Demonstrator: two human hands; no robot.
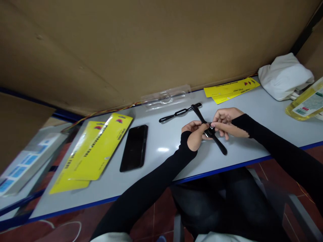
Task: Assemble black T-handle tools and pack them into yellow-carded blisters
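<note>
Both hands are near to each other above the front part of the table [156, 134], and they meet at one black tool [214, 136]. The left hand [195, 132] grips this tool around its middle, with the thumb laid on top. The right hand [224, 121] comes from the other side, with its thumb and forefinger closed at the same middle part; if a small piece is between the fingertips, I cannot tell. The tool is slanted, one handle pointing to the wall [151, 43] and the other to the person; whether it touches the table is not clear. Behind the left hand lies a black frame [171, 117] with a long slot, its right end partly covered by the far handle. Farther back, along the wall, is a clear tray [166, 97]. To the left of the hands lies a phone [134, 148] with a dark screen, and just beside it two yellow cards [101, 151] overlap. More yellow cards [232, 89] lie at the back right, near a white cloth [285, 75] and a bottle [306, 102] of yellow liquid.
</note>
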